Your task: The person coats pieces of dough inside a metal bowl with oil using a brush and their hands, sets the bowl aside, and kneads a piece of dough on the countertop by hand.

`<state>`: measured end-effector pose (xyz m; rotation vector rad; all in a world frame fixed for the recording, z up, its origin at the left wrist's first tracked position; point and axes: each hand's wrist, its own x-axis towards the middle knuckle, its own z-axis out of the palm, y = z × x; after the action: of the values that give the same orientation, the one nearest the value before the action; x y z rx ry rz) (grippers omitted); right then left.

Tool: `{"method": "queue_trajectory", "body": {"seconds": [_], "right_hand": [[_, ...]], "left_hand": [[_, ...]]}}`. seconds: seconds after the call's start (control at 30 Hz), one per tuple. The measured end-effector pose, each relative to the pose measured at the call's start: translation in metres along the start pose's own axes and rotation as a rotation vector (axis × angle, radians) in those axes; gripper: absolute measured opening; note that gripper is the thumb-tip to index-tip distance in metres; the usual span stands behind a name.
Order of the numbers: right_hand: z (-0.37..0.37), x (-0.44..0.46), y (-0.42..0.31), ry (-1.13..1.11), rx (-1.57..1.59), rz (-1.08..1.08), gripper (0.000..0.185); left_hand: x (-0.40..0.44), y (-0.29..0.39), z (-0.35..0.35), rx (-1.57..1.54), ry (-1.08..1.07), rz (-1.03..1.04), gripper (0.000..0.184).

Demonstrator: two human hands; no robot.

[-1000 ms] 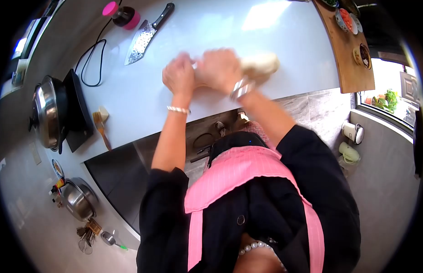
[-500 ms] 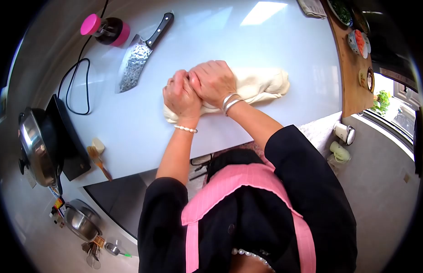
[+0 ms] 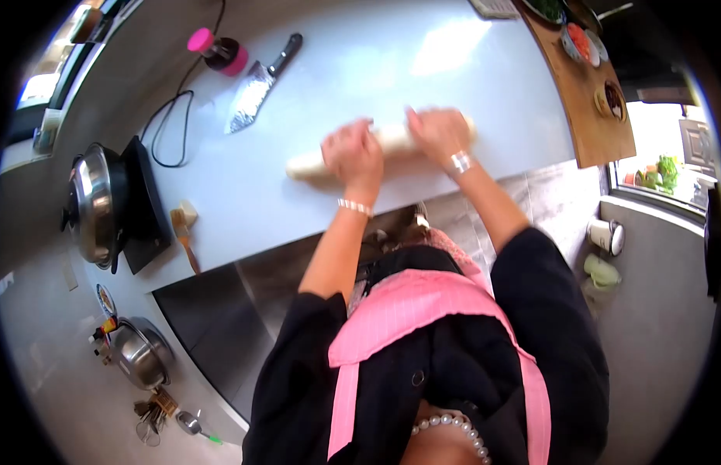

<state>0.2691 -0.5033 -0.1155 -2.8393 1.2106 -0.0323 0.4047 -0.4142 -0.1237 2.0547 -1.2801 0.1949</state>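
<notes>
A long pale roll of dough (image 3: 394, 141) lies across the white worktop in front of me, slightly slanted. My left hand (image 3: 353, 157) is closed over it left of the middle, fingers curled around the dough. Near the right end, my right hand (image 3: 439, 136) is also curled over the dough, with its thumb along the top. A gap of bare dough shows between the two hands. Motion blurs the hands a little, and the dough under the palms is hidden.
A cleaver (image 3: 260, 87) lies beyond the dough at the left, beside a pink-capped bottle (image 3: 219, 53) and black cable. A brush (image 3: 184, 239) lies near the front edge, by a lidded metal pan (image 3: 97, 205). A wooden board (image 3: 581, 116) with bowls stands at the right.
My hands have moved apart from their overlapped press, the right one going right. The thick, folded dough is now a longer, thinner, smoother roll. The camera view has shifted.
</notes>
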Motion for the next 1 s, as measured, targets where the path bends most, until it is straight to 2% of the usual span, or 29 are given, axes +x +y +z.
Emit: {"method": "queue_trajectory", "body": {"seconds": [0.03, 0.13, 0.2, 0.33, 0.47, 0.53, 0.6, 0.63, 0.67, 0.7, 0.73, 0.77, 0.8, 0.83, 0.9, 0.93, 1.0], "right_hand": [[0.019, -0.021, 0.006, 0.433, 0.301, 0.007, 0.011], [0.026, -0.062, -0.008, 0.566, 0.209, 0.007, 0.028], [0.033, -0.053, -0.003, 0.587, 0.215, -0.002, 0.028], [0.040, -0.001, 0.022, 0.517, 0.281, 0.036, 0.028], [0.068, 0.041, 0.050, 0.482, 0.338, 0.047, 0.031], [0.066, 0.056, 0.058, 0.346, 0.388, 0.213, 0.035], [0.049, 0.080, 0.069, 0.103, 0.387, 0.404, 0.041], [0.037, 0.099, 0.074, 0.085, 0.342, 0.339, 0.047], [0.046, 0.132, 0.097, -0.172, 0.274, 0.282, 0.051], [0.066, 0.168, 0.135, -0.206, 0.467, 0.036, 0.061], [0.075, 0.187, 0.144, -0.246, 0.379, 0.099, 0.061], [0.071, 0.170, 0.133, -0.191, 0.291, 0.098, 0.057], [0.069, 0.128, 0.121, -0.055, 0.258, 0.021, 0.054], [0.068, 0.086, 0.111, 0.046, 0.242, -0.063, 0.052], [0.056, 0.020, 0.096, 0.164, 0.248, -0.219, 0.052], [0.041, 0.000, 0.079, 0.222, 0.267, -0.358, 0.051], [0.021, -0.036, 0.071, 0.280, 0.280, -0.350, 0.054]], "left_hand": [[-0.009, -0.007, 0.003, -0.065, 0.046, 0.075, 0.017], [-0.036, -0.021, -0.001, -0.102, 0.113, 0.298, 0.016], [-0.031, -0.026, 0.008, -0.108, 0.103, 0.358, 0.013], [0.025, -0.036, 0.040, -0.145, 0.063, 0.295, 0.009], [0.045, -0.053, 0.074, -0.176, 0.053, 0.199, 0.005], [0.056, -0.050, 0.076, -0.204, 0.064, 0.155, 0.004], [0.073, -0.037, 0.081, -0.155, 0.011, 0.031, 0.005], [0.084, -0.032, 0.087, -0.104, -0.039, -0.054, 0.007], [0.095, -0.026, 0.092, -0.049, -0.092, -0.136, 0.010], [0.113, -0.021, 0.084, 0.093, -0.371, -0.111, 0.014], [0.109, -0.020, 0.106, 0.110, -0.373, -0.266, 0.015], [0.106, -0.020, 0.129, 0.127, -0.371, -0.420, 0.016], [0.082, -0.013, 0.094, 0.089, -0.473, -0.350, 0.017], [0.048, -0.006, 0.066, 0.012, -0.422, -0.349, 0.016], [-0.013, 0.006, 0.057, 0.089, -0.155, -0.190, 0.008], [-0.037, 0.015, 0.025, 0.132, 0.029, -0.005, 0.006], [-0.061, 0.031, 0.005, 0.152, 0.040, 0.037, 0.004]]}}
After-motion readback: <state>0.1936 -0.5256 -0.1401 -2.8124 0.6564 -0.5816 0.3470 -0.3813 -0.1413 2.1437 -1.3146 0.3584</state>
